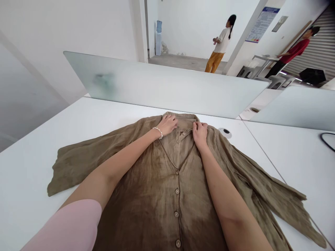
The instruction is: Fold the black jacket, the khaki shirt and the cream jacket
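Note:
A brown long-sleeved button-up shirt (157, 174) lies front side up, its collar at the far end and both sleeves spread out to the sides. A row of round buttons runs down its middle, and the neckline forms a V. My left hand (168, 124), with a beaded bracelet at the wrist, has its fingers curled on the left side of the collar. On the collar's right side, my right hand (200, 133) pinches the fabric between thumb and fingers. The shirt's lower hem is out of view.
Beneath the shirt is a white table (23, 157). A frosted glass divider (162, 87) stands along its far edge. A round cable hole (225, 132) sits right of the collar, and a black cable (324, 139) lies farther right. Two people stand in the background.

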`<state>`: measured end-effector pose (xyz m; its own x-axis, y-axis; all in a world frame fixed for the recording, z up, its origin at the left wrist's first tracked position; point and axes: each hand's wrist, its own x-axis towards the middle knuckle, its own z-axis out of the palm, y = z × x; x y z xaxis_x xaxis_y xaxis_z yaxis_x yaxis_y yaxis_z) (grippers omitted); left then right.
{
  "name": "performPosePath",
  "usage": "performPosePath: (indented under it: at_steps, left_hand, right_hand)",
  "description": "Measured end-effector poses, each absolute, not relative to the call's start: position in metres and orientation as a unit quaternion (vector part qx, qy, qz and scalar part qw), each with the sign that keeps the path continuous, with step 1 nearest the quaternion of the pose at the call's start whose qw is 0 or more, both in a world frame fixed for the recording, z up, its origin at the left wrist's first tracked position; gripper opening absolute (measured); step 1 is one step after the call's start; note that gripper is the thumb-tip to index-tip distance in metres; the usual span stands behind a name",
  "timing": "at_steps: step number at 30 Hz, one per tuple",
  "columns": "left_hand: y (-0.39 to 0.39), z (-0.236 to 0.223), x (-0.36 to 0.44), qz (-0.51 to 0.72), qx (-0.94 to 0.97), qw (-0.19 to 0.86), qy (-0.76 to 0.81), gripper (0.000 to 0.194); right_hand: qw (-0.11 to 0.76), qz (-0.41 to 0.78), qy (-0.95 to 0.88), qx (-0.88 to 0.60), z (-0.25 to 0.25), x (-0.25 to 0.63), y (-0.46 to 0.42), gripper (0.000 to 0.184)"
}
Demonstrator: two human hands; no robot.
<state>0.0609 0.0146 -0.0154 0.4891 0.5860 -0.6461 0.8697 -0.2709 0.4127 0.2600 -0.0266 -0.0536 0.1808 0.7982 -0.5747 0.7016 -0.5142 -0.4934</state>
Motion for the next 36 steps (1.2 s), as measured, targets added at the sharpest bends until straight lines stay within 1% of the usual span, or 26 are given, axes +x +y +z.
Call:
performPosePath:
  at_steps: [5, 10, 14, 17, 22, 25, 29, 31, 34, 36]
  left_hand:
    - [0.007, -0.022, 0.060, -0.108, 0.738, 0.368, 0.555, 0.013]
    - [0.004, -0.027, 0.062, -0.116, 0.708, 0.388, 0.579, 0.011]
    - [0.004, -0.025, 0.063, -0.074, 0.691, 0.366, 0.619, 0.012]
    - [0.004, -0.024, 0.063, -0.059, 0.677, 0.368, 0.635, 0.010]
    - [0.003, -0.024, 0.064, -0.055, 0.680, 0.366, 0.633, 0.007]
    - [0.003, -0.024, 0.064, -0.055, 0.682, 0.364, 0.631, 0.008]
    - [0.003, -0.024, 0.063, -0.051, 0.681, 0.365, 0.633, 0.009]
    - [0.004, -0.025, 0.063, -0.050, 0.680, 0.366, 0.634, 0.010]
    - [0.004, -0.026, 0.064, -0.051, 0.678, 0.367, 0.635, 0.010]
    - [0.004, -0.026, 0.064, -0.050, 0.678, 0.369, 0.633, 0.010]
  right_hand:
    - [0.055, 0.413, -0.492, -0.765, -0.055, 0.261, -0.027, 0.031]
    - [0.061, 0.412, -0.498, -0.760, -0.057, 0.262, -0.029, 0.032]
    - [0.072, 0.403, -0.507, -0.758, -0.056, 0.262, -0.029, 0.036]
    - [0.086, 0.391, -0.520, -0.755, -0.052, 0.263, -0.028, 0.039]
    - [0.099, 0.384, -0.562, -0.726, -0.042, 0.262, -0.023, 0.033]
    - [0.082, 0.408, -0.587, -0.694, -0.039, 0.262, -0.018, 0.029]
    - [0.040, 0.480, -0.605, -0.634, -0.043, 0.267, -0.010, 0.033]
    - [0.023, 0.515, -0.609, -0.603, -0.045, 0.270, -0.007, 0.028]
    - [0.007, 0.546, -0.613, -0.571, -0.046, 0.274, -0.003, 0.010]
    - [0.003, 0.544, -0.614, -0.572, -0.046, 0.274, -0.003, 0.006]
